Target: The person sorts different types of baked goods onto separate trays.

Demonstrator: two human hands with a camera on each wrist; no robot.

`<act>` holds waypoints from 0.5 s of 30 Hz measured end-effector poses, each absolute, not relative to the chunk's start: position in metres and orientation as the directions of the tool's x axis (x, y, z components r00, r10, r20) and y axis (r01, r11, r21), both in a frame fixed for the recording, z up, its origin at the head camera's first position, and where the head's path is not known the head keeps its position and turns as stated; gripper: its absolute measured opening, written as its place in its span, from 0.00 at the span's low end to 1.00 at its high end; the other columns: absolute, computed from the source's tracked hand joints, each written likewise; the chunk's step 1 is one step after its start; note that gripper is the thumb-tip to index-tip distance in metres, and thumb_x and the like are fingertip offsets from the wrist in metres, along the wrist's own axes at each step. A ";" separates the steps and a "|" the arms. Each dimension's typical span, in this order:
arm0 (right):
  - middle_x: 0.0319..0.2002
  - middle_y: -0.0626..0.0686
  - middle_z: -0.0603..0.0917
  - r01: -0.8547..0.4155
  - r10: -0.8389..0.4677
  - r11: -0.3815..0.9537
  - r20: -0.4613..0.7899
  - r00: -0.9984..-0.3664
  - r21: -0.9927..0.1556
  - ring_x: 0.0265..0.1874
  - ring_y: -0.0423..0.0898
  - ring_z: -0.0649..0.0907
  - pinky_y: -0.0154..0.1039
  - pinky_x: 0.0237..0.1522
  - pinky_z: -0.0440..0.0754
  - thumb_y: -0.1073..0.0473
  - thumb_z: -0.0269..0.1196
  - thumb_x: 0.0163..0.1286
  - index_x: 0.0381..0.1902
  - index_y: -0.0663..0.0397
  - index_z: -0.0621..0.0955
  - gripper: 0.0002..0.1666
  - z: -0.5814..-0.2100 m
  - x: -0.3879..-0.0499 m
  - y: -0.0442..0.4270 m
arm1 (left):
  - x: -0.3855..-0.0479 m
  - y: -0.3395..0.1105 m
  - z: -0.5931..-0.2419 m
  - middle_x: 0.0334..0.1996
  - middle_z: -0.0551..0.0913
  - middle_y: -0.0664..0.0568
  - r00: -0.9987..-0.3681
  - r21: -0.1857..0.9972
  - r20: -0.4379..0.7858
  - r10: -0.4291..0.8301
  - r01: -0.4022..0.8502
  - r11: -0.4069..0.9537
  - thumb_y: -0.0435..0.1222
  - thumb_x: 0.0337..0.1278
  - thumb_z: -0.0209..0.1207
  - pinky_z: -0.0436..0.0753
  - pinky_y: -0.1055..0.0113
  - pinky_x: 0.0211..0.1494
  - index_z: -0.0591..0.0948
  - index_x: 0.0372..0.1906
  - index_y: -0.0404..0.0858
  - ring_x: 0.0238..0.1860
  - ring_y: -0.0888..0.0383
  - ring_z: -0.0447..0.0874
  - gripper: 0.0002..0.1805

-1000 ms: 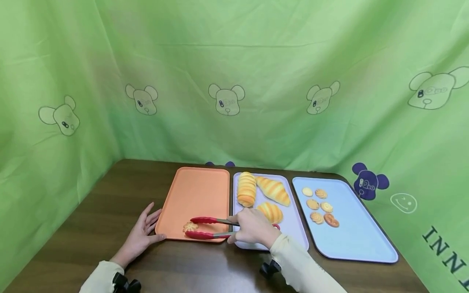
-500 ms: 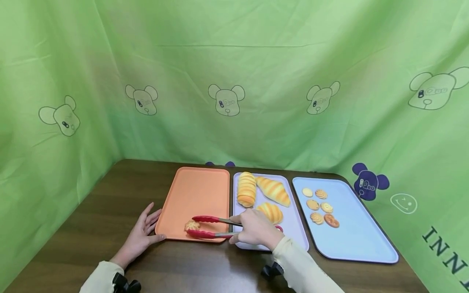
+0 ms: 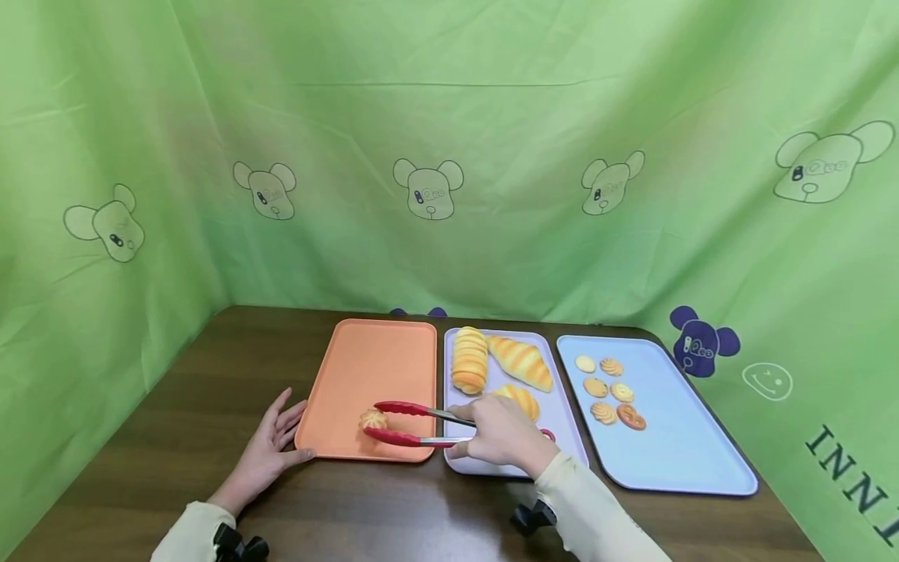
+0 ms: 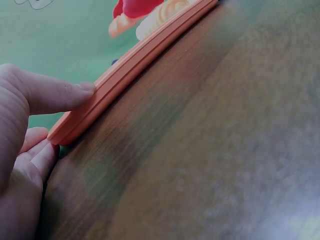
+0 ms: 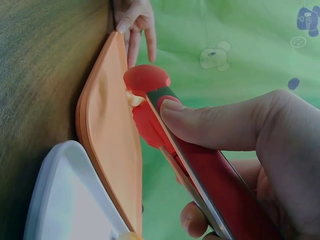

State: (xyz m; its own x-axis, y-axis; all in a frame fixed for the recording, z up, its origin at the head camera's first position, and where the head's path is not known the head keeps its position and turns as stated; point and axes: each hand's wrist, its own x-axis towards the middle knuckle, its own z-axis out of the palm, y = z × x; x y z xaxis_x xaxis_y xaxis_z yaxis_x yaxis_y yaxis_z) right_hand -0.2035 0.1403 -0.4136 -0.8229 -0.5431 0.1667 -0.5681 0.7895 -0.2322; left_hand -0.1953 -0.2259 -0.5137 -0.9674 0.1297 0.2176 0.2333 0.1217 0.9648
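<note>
My right hand (image 3: 507, 433) grips a pair of metal tongs with red tips (image 3: 400, 439). Its thumb lies along the upper arm of the tongs in the right wrist view. A ridged, flower-shaped cookie (image 3: 373, 419) is between the tips, just over the front part of the orange tray (image 3: 382, 359); it seems lifted slightly off. At that tray's front left corner is my left hand (image 3: 261, 453), fingers extended along the side. In the left wrist view its thumb (image 4: 65, 92) presses the front rim.
To the right, a lilac tray (image 3: 565, 437) carries several breads, including a striped roll (image 3: 469, 361) and a croissant-like bread (image 3: 521, 363). Further right a blue tray (image 3: 688, 437) holds several cookies and a pretzel (image 3: 630, 417). A green curtain (image 3: 449, 257) hangs behind the wooden table (image 3: 393, 507).
The right hand with the tongs has shifted a little right and away from the front edge, and the cookie has moved along between the tips. The left hand stays at the tray corner.
</note>
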 end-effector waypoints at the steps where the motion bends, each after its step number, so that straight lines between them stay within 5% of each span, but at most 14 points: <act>1: 0.37 0.51 0.89 -0.570 -0.543 0.789 0.174 -0.822 -0.229 0.32 0.50 0.83 0.44 0.30 0.78 0.45 0.77 0.49 0.51 0.53 0.87 0.31 -0.413 -0.203 0.142 | -0.195 -0.226 -0.513 0.72 0.56 0.24 -0.967 0.965 0.217 0.132 0.233 0.119 0.15 0.46 0.66 0.71 0.81 0.56 0.38 0.78 0.29 0.70 0.31 0.54 0.60; 15: 0.42 0.52 0.89 -0.511 -0.462 0.825 0.230 -0.856 -0.241 0.40 0.50 0.85 0.47 0.34 0.81 0.45 0.77 0.50 0.53 0.54 0.87 0.33 -0.405 -0.198 0.176 | -0.196 -0.227 -0.514 0.72 0.55 0.24 -0.967 0.967 0.211 0.139 0.228 0.112 0.15 0.47 0.66 0.71 0.81 0.57 0.38 0.78 0.29 0.70 0.31 0.54 0.60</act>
